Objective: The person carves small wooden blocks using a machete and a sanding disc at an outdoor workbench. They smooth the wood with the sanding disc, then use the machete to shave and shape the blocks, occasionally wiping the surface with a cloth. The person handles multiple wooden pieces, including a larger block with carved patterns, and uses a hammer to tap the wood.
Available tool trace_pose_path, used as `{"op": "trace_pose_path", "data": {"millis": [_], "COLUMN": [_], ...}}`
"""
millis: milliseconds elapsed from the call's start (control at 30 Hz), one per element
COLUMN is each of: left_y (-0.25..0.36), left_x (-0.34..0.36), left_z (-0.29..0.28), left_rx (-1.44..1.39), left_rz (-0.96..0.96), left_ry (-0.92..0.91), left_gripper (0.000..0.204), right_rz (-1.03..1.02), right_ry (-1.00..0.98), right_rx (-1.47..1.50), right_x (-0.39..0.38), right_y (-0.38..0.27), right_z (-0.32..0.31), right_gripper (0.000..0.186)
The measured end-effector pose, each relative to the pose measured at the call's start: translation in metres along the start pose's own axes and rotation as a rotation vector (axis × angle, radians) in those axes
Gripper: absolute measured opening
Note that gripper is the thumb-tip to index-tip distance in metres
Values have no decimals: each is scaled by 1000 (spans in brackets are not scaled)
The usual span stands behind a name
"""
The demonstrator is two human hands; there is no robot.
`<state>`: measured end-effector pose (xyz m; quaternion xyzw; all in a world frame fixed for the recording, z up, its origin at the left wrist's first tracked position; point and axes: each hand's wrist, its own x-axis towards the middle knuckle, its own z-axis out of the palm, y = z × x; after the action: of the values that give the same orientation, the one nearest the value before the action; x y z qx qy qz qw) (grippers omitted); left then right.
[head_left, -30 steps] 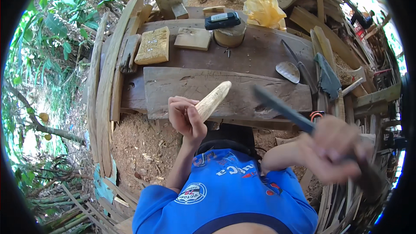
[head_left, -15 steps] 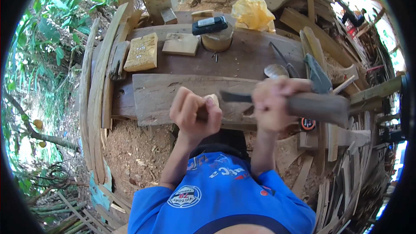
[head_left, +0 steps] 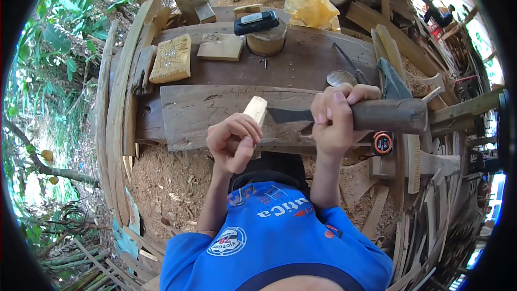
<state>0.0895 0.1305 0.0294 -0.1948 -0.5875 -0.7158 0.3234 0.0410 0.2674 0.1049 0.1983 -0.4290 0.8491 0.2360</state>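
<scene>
My left hand [head_left: 234, 141] is closed around a small pale wood block [head_left: 255, 109], whose upper end sticks up beyond the fingers. A knife with a thick, round wooden handle [head_left: 396, 115] is gripped in my right hand [head_left: 338, 117]. Its dark blade [head_left: 290, 116] points left, with the tip right beside the wood block; whether they touch I cannot tell. Both hands are over the near edge of a long rough plank [head_left: 188, 110] lying across the workbench [head_left: 301, 62].
Behind the plank are a nail-studded wood block [head_left: 171, 60], a flat board [head_left: 221, 47], and a round wooden block [head_left: 267, 44] with a black case [head_left: 256, 22] on it. Further right lie a yellow plastic bag [head_left: 312, 8], a dark blade [head_left: 346, 56] and a tape measure [head_left: 383, 143].
The wood block now stands higher out of my left hand, which has turned and lowered slightly. My right hand and the knife have shifted a little up and left.
</scene>
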Motion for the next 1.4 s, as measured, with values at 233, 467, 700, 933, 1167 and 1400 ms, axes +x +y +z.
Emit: {"op": "trace_pose_path", "data": {"millis": [233,467,700,933,1167,1400], "left_y": [2,-6,6,4,4,9], "left_x": [6,23,42,37,19,23], "left_z": [4,-10,-13,-15,-4,8], "left_rx": [-33,-167,-137,-192,-295,-133], "left_rz": [-57,-147,-326,-286,-227,-236], "left_ry": [107,198,268,260,347,211], "left_gripper": [6,8,11,12,10,8], "right_rz": [-473,12,-31,-406,39,-239], "right_ry": [-229,-113,-65,-406,-6,-110], "right_rx": [230,86,56,372,-65,37], "right_x": [34,4,12,41,2,16], "right_y": [-103,13,-12,-112,8,-57], "right_z": [-2,7,25,11,20,25], "right_gripper": [23,18,15,23,20,10]}}
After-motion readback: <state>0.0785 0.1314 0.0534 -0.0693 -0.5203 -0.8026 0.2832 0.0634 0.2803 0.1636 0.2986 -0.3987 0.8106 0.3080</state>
